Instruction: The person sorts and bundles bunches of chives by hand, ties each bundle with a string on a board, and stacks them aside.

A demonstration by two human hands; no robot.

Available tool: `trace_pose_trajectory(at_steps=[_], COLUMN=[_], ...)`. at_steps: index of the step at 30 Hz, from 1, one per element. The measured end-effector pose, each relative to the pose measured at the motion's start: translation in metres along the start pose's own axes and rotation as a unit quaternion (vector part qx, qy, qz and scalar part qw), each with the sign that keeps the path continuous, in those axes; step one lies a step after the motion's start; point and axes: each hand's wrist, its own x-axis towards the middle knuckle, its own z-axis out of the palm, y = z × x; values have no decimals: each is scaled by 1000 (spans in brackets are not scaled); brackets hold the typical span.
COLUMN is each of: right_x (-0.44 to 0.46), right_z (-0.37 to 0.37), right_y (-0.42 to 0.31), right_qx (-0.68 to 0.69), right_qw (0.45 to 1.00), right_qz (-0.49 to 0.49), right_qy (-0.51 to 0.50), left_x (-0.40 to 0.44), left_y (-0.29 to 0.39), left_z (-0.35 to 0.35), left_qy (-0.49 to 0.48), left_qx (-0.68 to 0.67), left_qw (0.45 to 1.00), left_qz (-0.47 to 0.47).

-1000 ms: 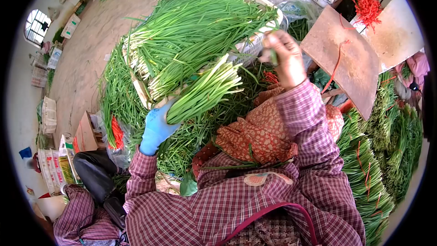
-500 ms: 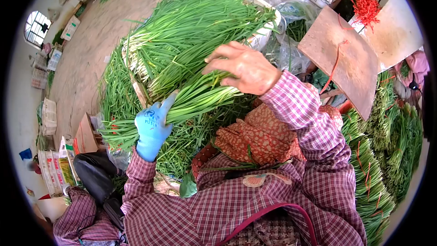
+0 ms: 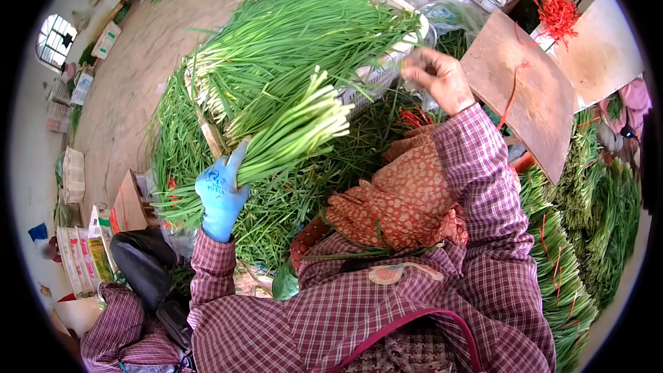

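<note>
My left hand (image 3: 222, 195), in a blue glove, is closed round a bunch of long green stalks (image 3: 297, 130); their pale ends point to the upper right. Bare, with its fingers curled together, my right hand (image 3: 440, 77) is raised to the right of the bunch, apart from it. What its fingertips hold, if anything, is too small to make out. Behind the bunch, a large heap of the same greens (image 3: 297, 34) lies on a white basket (image 3: 376, 83).
Loose greens (image 3: 276, 224) cover the area before my knees. A board (image 3: 521, 90) with a red tie stands at the right, near red ties (image 3: 556, 15) and stacked bundles (image 3: 552, 262). Another person's dark-clad leg (image 3: 143, 266) is at lower left.
Over the last second my right hand came in over the stalks, then moved back to the upper right. My left hand has shifted slightly left and lower, still round the bunch.
</note>
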Motion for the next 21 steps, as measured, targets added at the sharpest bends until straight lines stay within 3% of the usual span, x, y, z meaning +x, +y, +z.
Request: trace_pose_trajectory(at_steps=[1, 3, 5, 7, 10, 17, 21], right_x=[-5, -19, -25, -31, -45, -38, -34], right_z=[-1, 15, 37, 65, 105, 121, 123], right_y=[9, -2, -19, -32, -52, -52, -47], right_qx=[-166, -387, -343, -239, -198, -280, -188], right_qw=[986, 913, 916, 936, 956, 944, 973], right_qz=[-8, -128, -192, -239, -180, -126, -76], right_qy=[-31, 7, 82, 94, 118, 123, 107], left_x=[-2, -1, 1, 4, 9, 18, 20], left_y=[-2, -3, -1, 4, 14, 29, 31], left_z=[3, 11, 17, 17, 18, 14, 13], left_qy=[14, 18, 88, 91, 91, 100, 92], left_qx=[-15, -26, -60, -60, -56, -49, -68], left_qw=[1000, 999, 994, 994, 993, 992, 990], left_qz=[-17, -36, -20, -16, -51, -61, -84])
